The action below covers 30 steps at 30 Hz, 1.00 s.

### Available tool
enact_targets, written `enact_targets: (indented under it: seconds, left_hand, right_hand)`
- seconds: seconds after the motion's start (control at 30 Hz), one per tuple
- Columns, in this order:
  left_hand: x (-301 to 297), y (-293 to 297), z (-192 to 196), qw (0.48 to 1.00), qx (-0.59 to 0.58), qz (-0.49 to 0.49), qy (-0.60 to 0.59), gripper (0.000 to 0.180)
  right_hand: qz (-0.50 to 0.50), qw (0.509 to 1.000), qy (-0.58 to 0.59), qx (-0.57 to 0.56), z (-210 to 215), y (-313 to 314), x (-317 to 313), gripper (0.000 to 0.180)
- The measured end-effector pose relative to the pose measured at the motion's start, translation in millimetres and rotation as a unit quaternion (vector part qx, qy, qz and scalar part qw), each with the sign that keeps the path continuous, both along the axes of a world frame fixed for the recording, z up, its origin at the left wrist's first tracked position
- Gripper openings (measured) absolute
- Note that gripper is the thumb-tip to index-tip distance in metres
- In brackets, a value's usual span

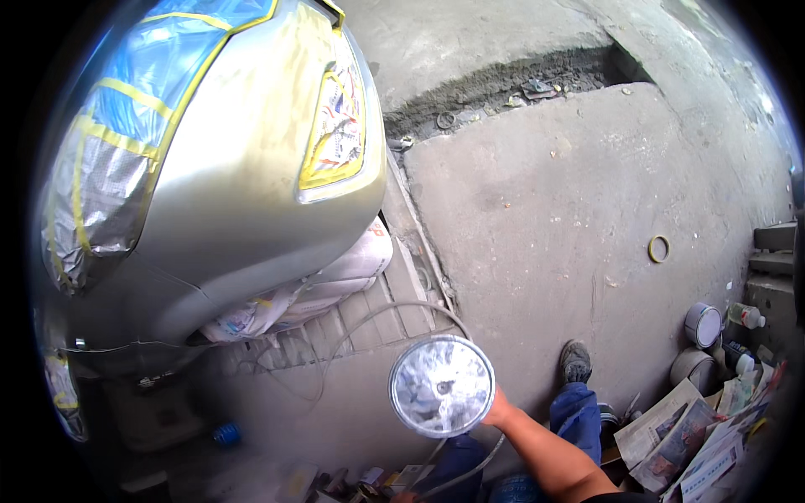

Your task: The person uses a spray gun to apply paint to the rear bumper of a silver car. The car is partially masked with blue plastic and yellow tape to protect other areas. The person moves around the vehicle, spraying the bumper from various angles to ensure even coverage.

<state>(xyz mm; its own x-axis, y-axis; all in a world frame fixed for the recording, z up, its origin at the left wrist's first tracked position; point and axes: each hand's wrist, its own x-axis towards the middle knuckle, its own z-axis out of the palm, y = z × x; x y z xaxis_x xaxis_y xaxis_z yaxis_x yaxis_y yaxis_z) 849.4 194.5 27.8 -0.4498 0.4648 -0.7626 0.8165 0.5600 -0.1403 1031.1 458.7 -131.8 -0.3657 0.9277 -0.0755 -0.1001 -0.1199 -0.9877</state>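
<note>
My right hand (498, 409) grips a spray gun from the right side. Its round metal-rimmed cup (443, 386) is seen from above and hides most of the gun and my fingers. A thin grey hose (480, 471) bends down from under my right wrist to the lower edge. There, only a sliver of my left hand (406, 497) shows, closed at the hose. Ahead and to the left is a car's silver front bumper (243, 193), with yellowish patches. Yellow tape and printed paper cover its headlight opening (340, 126); blue and clear plastic sheeting (126, 109) wraps the body behind.
Paper-wrapped parts (335, 272) lie under the bumper beside a slatted floor strip (360, 323). A broken trench (511, 92) crosses the concrete ahead. A tape ring (659, 248) lies to the right, with cans (703, 324), bottles (746, 316) and newspapers (671, 432) nearer my foot.
</note>
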Motion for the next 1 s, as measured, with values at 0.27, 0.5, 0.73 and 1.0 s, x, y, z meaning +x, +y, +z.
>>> enact_targets:
  seconds: [0.27,0.5,0.73,1.0]
  left_hand:
    - [-122.7,-25.2,13.2,0.973,0.153,-0.134,-0.113,0.019]
    - [-244.4,-52.6,-9.8,0.971,0.117,-0.167,-0.127,0.018]
    - [-302.1,-112.5,-15.8,0.966,0.051,-0.184,-0.171,0.018]
    - [-366.1,-149.6,-28.0,0.951,-0.014,-0.239,-0.197,0.017]
  right_hand:
    - [-0.131,0.971,0.000,-0.198,-4.4,-46.2,-47.7,0.048]
    - [-0.441,0.878,0.020,-0.186,23.4,-42.4,-137.5,0.004]
    - [-0.441,0.866,0.099,-0.214,-9.2,-60.3,-246.2,0.011]
    - [-0.431,0.848,0.169,-0.259,-42.6,-47.7,-349.9,0.021]
